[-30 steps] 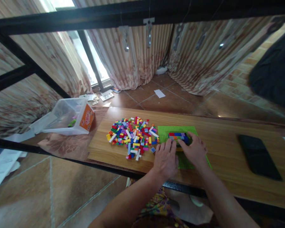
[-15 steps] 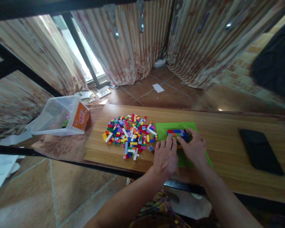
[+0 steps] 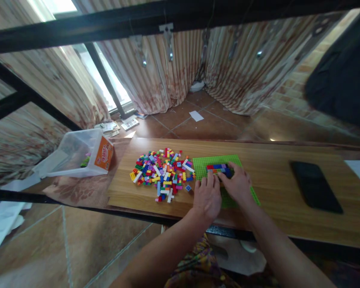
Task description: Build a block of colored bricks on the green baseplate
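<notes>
Brick block (image 3: 217, 166) on baseplate (image 3: 200, 163), right hand (image 3: 238, 183) pinching right end, left hand (image 3: 207, 197) at near side, hold unclear

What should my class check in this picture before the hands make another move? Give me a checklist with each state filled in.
1. Board lying on the table: ok; the green board lies on the table.
2. Both hands at the brick rows: ok; the left hand and right hand are at the brick rows.
3. Brick held in the fingers: cannot tell; the hands hide it.
4. Phone away from the board: ok; the phone lies apart, to its right.
5. Box emptied: not ok; green and pink pieces show inside the box.
</notes>
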A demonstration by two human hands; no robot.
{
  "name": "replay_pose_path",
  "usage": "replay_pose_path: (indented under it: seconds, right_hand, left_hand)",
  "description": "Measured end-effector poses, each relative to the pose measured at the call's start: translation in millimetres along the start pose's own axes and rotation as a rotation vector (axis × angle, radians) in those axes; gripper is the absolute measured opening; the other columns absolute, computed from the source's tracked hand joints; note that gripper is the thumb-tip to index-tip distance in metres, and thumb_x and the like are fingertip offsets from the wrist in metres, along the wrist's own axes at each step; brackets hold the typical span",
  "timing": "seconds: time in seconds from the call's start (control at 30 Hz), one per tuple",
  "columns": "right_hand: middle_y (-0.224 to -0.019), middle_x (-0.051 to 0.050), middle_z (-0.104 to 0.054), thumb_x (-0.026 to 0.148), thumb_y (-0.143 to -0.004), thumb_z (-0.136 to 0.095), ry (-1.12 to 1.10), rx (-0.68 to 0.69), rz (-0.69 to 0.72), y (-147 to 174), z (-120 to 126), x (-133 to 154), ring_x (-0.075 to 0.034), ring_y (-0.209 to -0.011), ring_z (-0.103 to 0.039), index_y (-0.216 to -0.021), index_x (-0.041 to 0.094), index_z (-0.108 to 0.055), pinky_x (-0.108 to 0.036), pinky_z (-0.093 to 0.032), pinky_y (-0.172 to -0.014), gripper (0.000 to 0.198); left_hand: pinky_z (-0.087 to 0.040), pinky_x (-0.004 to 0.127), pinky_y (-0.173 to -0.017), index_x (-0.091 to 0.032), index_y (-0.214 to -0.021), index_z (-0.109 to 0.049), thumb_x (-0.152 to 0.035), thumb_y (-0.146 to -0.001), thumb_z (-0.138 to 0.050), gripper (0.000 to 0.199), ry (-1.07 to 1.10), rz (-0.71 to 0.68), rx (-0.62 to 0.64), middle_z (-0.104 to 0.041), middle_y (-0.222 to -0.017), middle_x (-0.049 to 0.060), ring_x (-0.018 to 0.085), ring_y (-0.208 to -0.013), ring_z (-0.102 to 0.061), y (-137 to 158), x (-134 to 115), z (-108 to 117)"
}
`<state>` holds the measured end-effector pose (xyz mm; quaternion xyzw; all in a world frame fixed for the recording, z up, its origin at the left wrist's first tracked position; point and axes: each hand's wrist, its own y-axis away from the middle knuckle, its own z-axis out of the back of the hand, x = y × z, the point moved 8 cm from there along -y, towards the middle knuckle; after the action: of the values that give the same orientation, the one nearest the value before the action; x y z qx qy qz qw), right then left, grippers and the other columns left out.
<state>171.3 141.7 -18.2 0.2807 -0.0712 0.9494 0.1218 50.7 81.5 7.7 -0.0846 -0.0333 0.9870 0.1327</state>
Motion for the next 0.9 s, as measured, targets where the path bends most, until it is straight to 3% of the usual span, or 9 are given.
replay_pose_path:
  seconds: [0.33,0.63,0.9]
  right_hand:
    - [-0.133,-0.015,-0.059,0.047,-0.082,-0.057,0.027,0.038,0.006,-1,-2,7,-0.033,-0.127,-0.049,-0.132,0.019,-0.057,-0.052,-0.031,-0.108,0.057]
    - [-0.128,-0.016,-0.062,0.046,-0.081,-0.055,-0.042,0.032,0.168,-2,1,-3,-0.032,-0.122,-0.053,-0.128,0.018,-0.059,-0.053,-0.037,-0.103,0.055]
    - [-0.129,-0.015,-0.061,0.046,-0.079,-0.056,-0.047,0.027,0.134,-1,-1,-2,-0.032,-0.124,-0.05,-0.128,0.019,-0.058,-0.053,-0.035,-0.105,0.057]
  left_hand:
    - [-0.047,0.045,-0.1,-0.008,-0.144,-0.041,-0.022,-0.09,-0.046,0.056,0.05,0.018,0.01,-0.045,-0.15,0.018,0.03,-0.119,-0.054,2,5,-2]
    - [-0.04,0.043,-0.11,-0.006,-0.144,-0.037,-0.016,-0.085,-0.049,0.061,0.243,-0.036,-0.075,-0.048,-0.144,0.021,0.029,-0.136,-0.044,12,12,-7]
    - [-0.046,0.043,-0.102,-0.012,-0.139,-0.045,-0.018,-0.088,-0.05,0.052,0.204,-0.038,-0.11,-0.054,-0.133,0.018,0.028,-0.117,-0.056,14,11,-2]
